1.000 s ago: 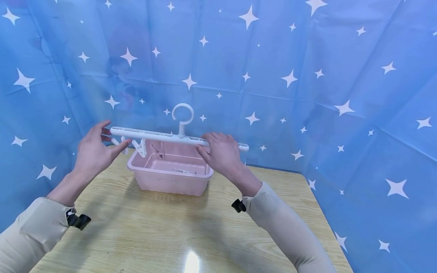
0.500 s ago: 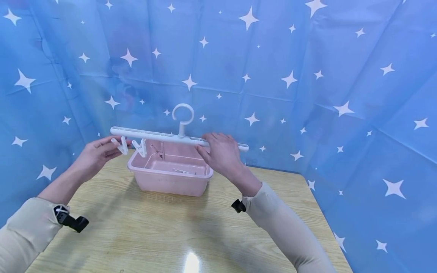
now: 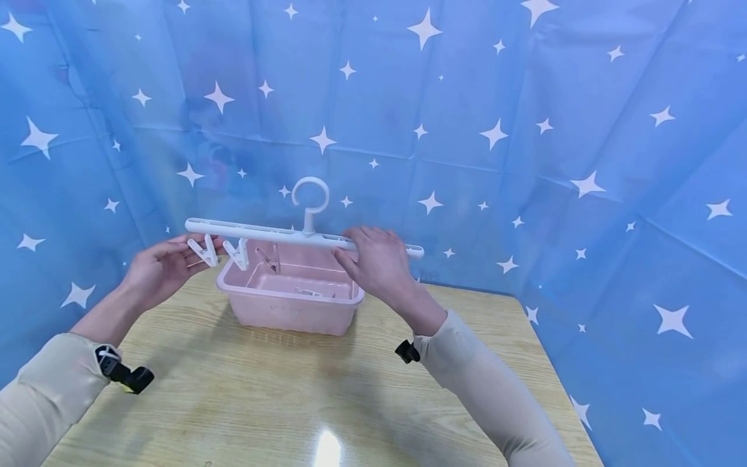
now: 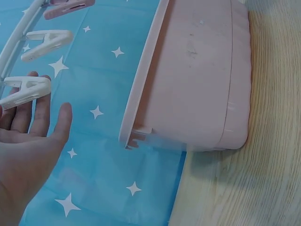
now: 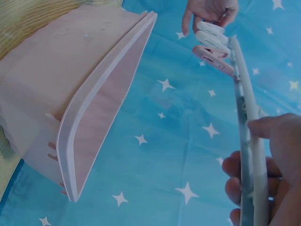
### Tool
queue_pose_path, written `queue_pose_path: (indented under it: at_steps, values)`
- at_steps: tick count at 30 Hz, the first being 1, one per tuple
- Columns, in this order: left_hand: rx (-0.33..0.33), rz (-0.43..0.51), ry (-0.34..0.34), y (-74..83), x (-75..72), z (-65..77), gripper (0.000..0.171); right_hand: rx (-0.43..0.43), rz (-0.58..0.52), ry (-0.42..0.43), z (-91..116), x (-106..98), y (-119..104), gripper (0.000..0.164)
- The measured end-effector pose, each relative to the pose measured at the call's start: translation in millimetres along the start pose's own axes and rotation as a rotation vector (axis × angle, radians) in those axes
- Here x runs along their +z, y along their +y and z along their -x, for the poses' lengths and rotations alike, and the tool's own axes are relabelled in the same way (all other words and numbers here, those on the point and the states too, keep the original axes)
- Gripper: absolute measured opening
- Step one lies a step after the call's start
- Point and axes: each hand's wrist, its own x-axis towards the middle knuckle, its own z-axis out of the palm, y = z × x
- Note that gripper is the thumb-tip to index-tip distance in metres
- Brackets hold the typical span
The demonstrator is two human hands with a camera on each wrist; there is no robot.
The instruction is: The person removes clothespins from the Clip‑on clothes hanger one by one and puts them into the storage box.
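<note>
A white clip hanger (image 3: 257, 231) with a round hook on top is held up over the pink basin (image 3: 292, 311). My right hand (image 3: 382, 266) grips its bar right of the hook, fingers curled round it in the right wrist view. From the bar's left half hang an outer white clip (image 3: 205, 251), a second white clip (image 4: 47, 43) and a pink clip (image 5: 214, 60). My left hand (image 3: 166, 266) is at the outer white clip, palm turned up. Its fairly straight fingers (image 4: 43, 115) lie behind that clip, and its thumb is mostly hidden.
The basin stands on a wooden table (image 3: 262, 402) toward the back left. A small light clip (image 3: 309, 292) lies on its floor. A blue curtain (image 3: 373, 97) with white stars encloses the back and sides. A black strap device (image 3: 125, 371) sits on my left wrist.
My left hand has come down from the bar's left end to behind the outer white clip and turned palm up. The outer clip has tilted slightly. The right hand keeps its grip in place.
</note>
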Motion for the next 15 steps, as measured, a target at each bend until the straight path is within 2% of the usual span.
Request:
queue_pose_path:
  at_steps: [5, 12, 15]
  values:
    - [-0.012, 0.044, -0.03, -1.4, -1.7, -1.1, 0.058, 0.009, 0.002, -0.017, -0.7, -1.4, -0.9, 0.045]
    - [-0.002, 0.146, -0.05, -3.3, -2.7, -2.8, 0.055, -0.003, 0.001, 0.008, -0.3, -0.6, -0.1, 0.043]
    - [-0.003, 0.162, -0.063, -4.5, -3.0, -1.9, 0.056, -0.003, -0.007, 0.002, 0.6, -0.5, -0.5, 0.043]
